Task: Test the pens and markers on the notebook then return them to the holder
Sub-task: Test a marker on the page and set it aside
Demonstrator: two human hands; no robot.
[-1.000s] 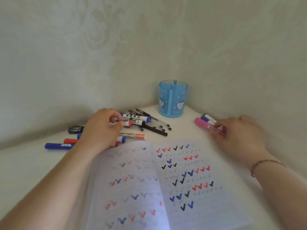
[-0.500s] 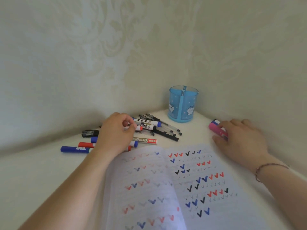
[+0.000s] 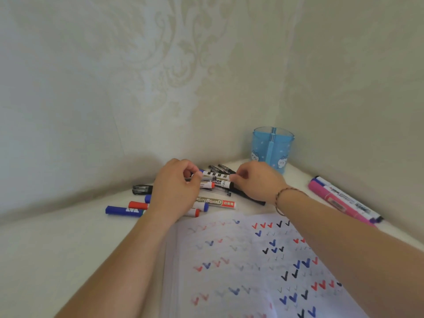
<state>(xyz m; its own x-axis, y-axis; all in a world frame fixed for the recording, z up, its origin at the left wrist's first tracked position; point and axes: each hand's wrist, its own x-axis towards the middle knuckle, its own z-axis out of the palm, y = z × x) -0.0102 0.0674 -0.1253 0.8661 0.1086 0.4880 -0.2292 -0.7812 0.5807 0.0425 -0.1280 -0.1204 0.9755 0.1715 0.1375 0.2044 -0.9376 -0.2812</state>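
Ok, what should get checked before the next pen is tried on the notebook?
1. Both hands on one pen from the pile: left hand and right hand pinch a white marker: ok.
2. Cap off: cannot tell.
3. Notebook lies open: ok.
4. Free space on the page among the ticks: ok.
5. Blue holder stands upright: ok.
6. Holder filled again: not ok, looks empty.

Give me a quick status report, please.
Left hand and right hand both pinching a pen over the pile. Holder empty, path clear. Notebook open.
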